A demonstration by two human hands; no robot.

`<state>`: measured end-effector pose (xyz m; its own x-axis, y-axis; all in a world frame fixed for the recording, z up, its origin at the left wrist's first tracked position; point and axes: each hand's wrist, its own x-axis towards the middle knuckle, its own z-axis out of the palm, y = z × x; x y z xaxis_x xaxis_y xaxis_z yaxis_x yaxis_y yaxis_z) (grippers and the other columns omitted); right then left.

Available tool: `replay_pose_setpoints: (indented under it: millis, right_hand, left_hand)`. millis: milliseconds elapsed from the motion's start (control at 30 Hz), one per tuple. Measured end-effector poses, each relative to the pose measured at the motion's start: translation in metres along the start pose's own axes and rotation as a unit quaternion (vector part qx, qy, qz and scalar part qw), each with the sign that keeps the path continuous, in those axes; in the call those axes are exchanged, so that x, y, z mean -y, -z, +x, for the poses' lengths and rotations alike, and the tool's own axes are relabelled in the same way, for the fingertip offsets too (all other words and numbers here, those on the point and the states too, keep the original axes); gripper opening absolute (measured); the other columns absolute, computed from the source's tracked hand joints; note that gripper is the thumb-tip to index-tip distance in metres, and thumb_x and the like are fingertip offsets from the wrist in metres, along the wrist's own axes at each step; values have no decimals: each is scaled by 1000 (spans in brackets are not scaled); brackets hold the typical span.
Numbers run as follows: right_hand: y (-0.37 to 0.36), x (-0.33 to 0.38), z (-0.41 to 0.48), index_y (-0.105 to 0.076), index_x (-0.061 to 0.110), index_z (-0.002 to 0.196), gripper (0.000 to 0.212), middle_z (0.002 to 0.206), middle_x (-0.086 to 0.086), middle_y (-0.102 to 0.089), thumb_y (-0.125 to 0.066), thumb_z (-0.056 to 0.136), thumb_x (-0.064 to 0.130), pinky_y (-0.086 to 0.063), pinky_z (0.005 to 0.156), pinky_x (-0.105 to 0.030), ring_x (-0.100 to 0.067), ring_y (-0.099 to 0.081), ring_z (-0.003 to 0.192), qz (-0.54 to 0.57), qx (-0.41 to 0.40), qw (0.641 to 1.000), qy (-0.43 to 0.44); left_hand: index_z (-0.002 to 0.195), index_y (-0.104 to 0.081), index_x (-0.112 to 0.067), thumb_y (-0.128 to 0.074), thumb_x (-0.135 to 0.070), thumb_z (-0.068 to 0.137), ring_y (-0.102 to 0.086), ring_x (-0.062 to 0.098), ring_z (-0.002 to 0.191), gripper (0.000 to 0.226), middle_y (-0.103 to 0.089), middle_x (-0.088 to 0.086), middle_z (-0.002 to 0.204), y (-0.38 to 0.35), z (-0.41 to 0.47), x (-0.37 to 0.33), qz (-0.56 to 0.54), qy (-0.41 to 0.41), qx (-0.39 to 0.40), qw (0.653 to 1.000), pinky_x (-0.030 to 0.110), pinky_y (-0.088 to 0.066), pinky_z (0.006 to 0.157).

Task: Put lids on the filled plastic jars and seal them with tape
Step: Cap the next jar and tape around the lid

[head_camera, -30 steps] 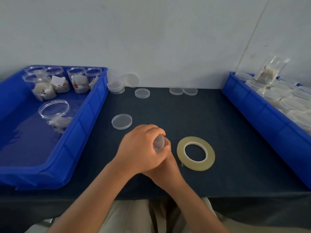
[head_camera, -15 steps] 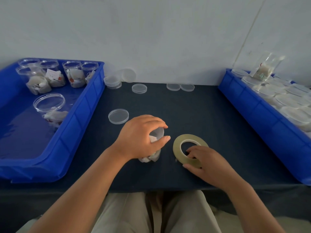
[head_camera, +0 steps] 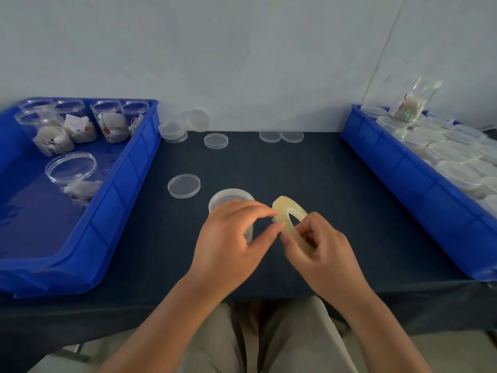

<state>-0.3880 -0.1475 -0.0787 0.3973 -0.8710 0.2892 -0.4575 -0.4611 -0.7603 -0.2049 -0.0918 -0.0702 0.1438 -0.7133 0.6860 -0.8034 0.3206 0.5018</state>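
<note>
Your right hand [head_camera: 320, 249] grips the tape roll [head_camera: 282, 208] and holds it tilted above the desk [head_camera: 295, 170]. Your left hand [head_camera: 228, 243] pinches the roll's edge, perhaps the tape end; it is blurred. The lidded jar [head_camera: 228, 197] stands just behind your left hand.

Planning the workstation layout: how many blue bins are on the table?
2. The left bin holds open filled jars; the right bin holds lidded jars. No others show, though the view cuts off both sides.
</note>
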Motion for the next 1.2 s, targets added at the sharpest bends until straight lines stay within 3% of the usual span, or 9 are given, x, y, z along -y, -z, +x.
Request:
replay_pose_setpoints:
  millis: [200,300,433,500,633,733,900,1100,1200]
  right_hand:
    - [-6,5,-9,-54,30,88,30,77,11,-61,-63,88,59,-41,50,-18,-7,-53,57,14,-11,1000,-1]
    - [-10,5,-13,-48,38,112,27,74,7,-59,-54,96,60,-39,47,-21,-10,-52,54,28,4,1000,8]
    - [-13,0,-19,-32,48,141,43,72,9,-59,-49,102,43,-42,49,-20,-13,-57,57,12,19,999,32]
    - [-14,-1,-19,-30,52,148,50,75,9,-61,-50,103,44,-47,52,-21,-14,-61,61,15,49,998,27]
    - [-14,-3,-21,-36,64,141,51,87,4,-69,-56,103,35,-58,57,-26,-19,-71,61,130,123,984,-18]
    - [-13,-2,-20,-52,61,130,28,90,10,-70,-50,104,53,-54,53,-24,-12,-66,60,122,110,986,5]
    - [-17,0,-17,-73,39,117,27,103,27,-68,-51,104,48,-47,83,-13,-5,-66,103,14,61,997,46]
    - [-17,8,-7,-73,34,118,34,107,20,-69,-46,105,49,-50,81,-18,-2,-62,98,-110,62,989,71]
    - [-16,10,3,-73,34,113,31,97,20,-68,-47,105,49,-49,73,-17,-3,-61,92,-116,53,989,69]
  left_hand:
    - [104,-76,-16,-60,-27,104,-68,4,100,19,-77,-12,108,-1,-11,-6,45,-25,-29,998,24,-52,89]
    - [106,-73,-17,-53,-30,108,-68,6,94,24,-76,-12,107,-1,-14,-9,54,-10,10,998,29,-55,80]
    - [106,-71,-25,-58,-56,99,-66,4,81,35,-73,-17,96,3,-17,-14,49,55,38,997,23,-54,65]
    - [103,-73,-22,-63,-44,102,-68,7,73,25,-74,-14,89,4,-21,-11,57,47,24,997,30,-57,59]
    - [101,-75,-19,-64,-28,102,-63,7,60,14,-71,-12,76,2,-32,-11,88,2,24,996,33,-54,49]
    - [104,-79,-20,-65,-28,103,-60,4,58,17,-70,-13,74,5,-39,-10,90,-2,7,996,25,-51,50]
    - [102,-85,-20,-74,-30,98,-60,-1,63,15,-75,-13,78,6,-50,-4,86,9,-43,995,17,-48,56]
    - [101,-83,-22,-73,-27,98,-72,5,79,12,-76,-18,92,4,-54,3,-3,98,-76,992,30,-57,61]
    - [122,-73,-19,-69,-26,103,-69,11,107,21,-71,-11,116,2,-56,17,-18,123,-111,986,27,-58,84]
